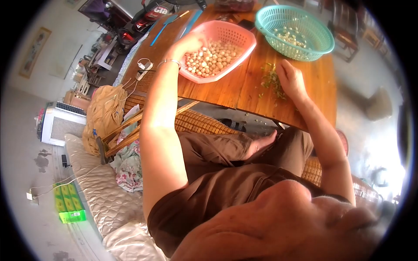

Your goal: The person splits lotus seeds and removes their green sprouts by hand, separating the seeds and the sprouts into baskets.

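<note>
My left hand (191, 42) reaches over the rim into a pink plastic basket (244, 34), which holds many small, round, pale beige pieces (214, 58), perhaps nuts or seeds. Its fingertips are down at these pieces and do not show clearly. My right hand (291, 81) rests near the table's right side with its fingers curled closed; what they hold, if anything, is hidden. Beside it lies a scatter of green and brownish scraps (271, 80). A teal plastic basket (320, 37) stands beyond my right hand, with whitish pieces (291, 36) on its bottom.
Both baskets stand on a wooden table (244, 93). Toward its far left lie a blue fly swatter (164, 28) and a white charger with cable (143, 67). A tan bag (104, 115) and wooden sticks (126, 141) are at my left, beside a quilted pad (104, 187).
</note>
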{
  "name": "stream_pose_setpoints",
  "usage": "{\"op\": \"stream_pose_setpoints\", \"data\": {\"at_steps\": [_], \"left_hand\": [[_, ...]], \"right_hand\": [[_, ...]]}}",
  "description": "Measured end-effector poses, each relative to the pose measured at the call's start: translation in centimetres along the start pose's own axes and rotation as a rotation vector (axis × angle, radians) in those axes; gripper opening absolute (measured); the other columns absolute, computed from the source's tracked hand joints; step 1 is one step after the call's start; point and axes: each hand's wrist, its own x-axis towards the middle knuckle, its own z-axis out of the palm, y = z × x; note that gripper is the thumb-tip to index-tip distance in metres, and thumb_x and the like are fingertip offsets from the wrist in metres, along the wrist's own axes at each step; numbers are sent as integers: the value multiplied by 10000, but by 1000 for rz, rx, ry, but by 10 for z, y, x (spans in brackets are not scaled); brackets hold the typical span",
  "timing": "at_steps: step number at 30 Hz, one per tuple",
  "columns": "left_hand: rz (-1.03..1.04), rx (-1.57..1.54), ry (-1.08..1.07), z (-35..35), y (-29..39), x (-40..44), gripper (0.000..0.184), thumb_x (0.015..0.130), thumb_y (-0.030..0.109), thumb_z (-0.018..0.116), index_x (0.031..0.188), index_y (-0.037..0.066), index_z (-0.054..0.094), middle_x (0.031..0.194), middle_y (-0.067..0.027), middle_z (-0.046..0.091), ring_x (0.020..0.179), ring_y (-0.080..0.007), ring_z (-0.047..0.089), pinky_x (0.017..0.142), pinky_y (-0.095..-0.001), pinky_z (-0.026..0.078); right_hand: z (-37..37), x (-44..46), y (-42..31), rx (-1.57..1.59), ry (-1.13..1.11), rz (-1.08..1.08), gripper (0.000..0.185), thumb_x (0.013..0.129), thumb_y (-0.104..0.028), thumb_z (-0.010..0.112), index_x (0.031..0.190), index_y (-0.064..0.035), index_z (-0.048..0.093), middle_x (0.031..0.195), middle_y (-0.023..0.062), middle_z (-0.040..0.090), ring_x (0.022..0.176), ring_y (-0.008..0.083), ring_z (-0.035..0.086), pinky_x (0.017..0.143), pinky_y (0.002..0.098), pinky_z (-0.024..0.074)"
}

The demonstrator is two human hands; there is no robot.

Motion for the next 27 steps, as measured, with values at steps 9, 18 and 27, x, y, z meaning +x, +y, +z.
{"op": "stream_pose_setpoints", "data": {"at_steps": [9, 18, 27], "left_hand": [[20, 84, 114, 15, 0, 4, 185, 888, 77, 549, 992, 41, 698, 877, -116, 716, 760, -182, 694, 702, -347, 541], [76, 337, 157, 24, 11, 33, 197, 867, 117, 624, 1038, 83, 715, 960, -124, 724, 882, -257, 691, 797, -373, 526], [151, 266, 276, 25, 23, 20, 126, 812, 128, 697, 914, 61, 728, 949, -165, 717, 918, -295, 690, 832, -410, 524]], "right_hand": [[0, -3, 4, 49, 43, 78, 87, 932, -105, 566, 997, -47, 561, 747, 202, 624, 710, 408, 623, 624, 448, 489], [-4, -1, -8, 1, 7, 162, 114, 906, -87, 584, 1015, -57, 572, 690, 160, 608, 647, 342, 624, 610, 402, 493], [1, -2, -4, 47, 37, 135, 107, 892, -91, 597, 991, -51, 596, 724, 178, 628, 686, 364, 644, 620, 416, 506]]}}
